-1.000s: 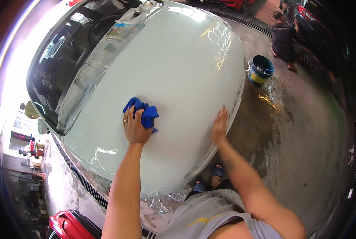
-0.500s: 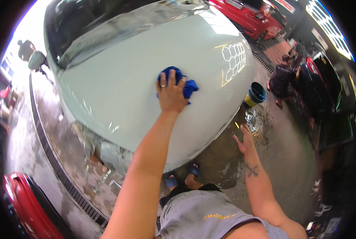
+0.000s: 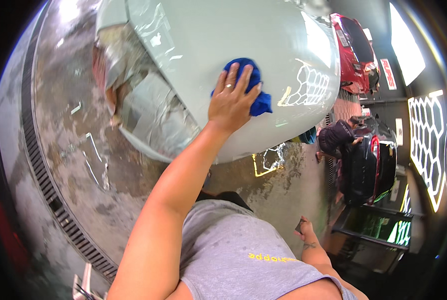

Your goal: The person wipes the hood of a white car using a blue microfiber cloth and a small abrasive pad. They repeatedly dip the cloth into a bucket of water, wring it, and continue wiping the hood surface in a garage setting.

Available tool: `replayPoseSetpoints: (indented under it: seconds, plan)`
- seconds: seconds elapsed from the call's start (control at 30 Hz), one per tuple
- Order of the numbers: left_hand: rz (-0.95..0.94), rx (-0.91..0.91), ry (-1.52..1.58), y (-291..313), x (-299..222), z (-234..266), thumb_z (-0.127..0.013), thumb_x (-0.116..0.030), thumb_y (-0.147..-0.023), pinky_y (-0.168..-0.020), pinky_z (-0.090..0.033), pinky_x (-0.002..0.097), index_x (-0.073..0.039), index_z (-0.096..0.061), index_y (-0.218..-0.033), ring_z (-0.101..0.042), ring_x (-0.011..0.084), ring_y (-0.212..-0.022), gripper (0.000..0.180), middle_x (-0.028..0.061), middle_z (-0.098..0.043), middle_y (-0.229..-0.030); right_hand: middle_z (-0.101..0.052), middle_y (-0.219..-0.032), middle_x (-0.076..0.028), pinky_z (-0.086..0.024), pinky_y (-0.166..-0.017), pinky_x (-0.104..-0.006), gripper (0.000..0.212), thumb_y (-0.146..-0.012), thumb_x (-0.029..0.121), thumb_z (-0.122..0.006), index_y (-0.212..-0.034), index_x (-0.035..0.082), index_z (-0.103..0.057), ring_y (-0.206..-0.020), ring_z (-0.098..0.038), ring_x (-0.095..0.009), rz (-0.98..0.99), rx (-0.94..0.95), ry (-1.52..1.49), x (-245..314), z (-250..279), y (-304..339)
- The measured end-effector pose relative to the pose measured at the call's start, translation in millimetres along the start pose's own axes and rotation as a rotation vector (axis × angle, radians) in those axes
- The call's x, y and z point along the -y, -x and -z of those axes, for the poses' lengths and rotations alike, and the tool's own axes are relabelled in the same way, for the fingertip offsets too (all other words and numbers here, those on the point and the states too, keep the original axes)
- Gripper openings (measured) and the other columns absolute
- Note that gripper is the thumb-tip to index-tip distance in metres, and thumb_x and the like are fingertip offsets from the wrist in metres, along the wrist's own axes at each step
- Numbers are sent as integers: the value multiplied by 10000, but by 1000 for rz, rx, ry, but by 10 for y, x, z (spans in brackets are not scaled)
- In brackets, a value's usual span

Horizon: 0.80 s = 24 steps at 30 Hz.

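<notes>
My left hand (image 3: 233,102) presses a bunched blue cloth (image 3: 261,104) onto the glossy pale grey-green hood (image 3: 198,45) of a car. Its fingers lie spread over the cloth, and a ring shows on one of them. Clear wrinkled film (image 3: 156,107) covers the car's front corner beside my left forearm. Low on the right, well away from the hood, hangs my right hand (image 3: 307,229). Its fingers close around a small dark flat piece (image 3: 298,227), whose kind I cannot make out.
Past the hood's right edge, a bucket (image 3: 308,136) shows in part. A person in dark clothes (image 3: 336,136) bends over a black car (image 3: 361,172). A red car (image 3: 351,55) stands farther back. A slotted drain (image 3: 58,210) crosses the wet floor at left.
The view has turned, so the car's front corner shows larger at left. My left hand and the cloth appear nearer the hood's right edge. My right hand has drawn back toward my side.
</notes>
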<state>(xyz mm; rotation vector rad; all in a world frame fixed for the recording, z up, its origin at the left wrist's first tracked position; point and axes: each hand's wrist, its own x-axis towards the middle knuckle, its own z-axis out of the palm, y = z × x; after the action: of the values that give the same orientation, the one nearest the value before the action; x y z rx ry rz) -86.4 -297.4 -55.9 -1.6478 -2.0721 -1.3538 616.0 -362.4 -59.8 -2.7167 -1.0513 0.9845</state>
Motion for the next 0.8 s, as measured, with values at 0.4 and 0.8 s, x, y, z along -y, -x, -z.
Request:
replayPoseSetpoints:
  seconds: [0.4, 0.8]
  plan:
    - [25, -66, -31, 74, 92, -118, -804, -218, -784, -1266, -321, 540, -277, -736, -1288, -447, 379, -1506, 512, 67, -462, -1648, -559, -1568, -184, -372, -1198, -384, 524, -1047, 219, -620, -1553, 105, -549, -1457, -510, -305, 556, -68, 395, 1789, 84, 482]
    - [24, -38, -19, 56, 73, -56, -803, -208, -785, -1273, -303, 544, -278, -725, -1327, -421, 392, -1521, 552, 87, -442, -1662, -487, -1615, -153, -419, -1112, -424, 704, -1039, 279, -668, -1667, 186, -363, -1402, -515, -304, 206, -55, 312, 1041, -24, 623]
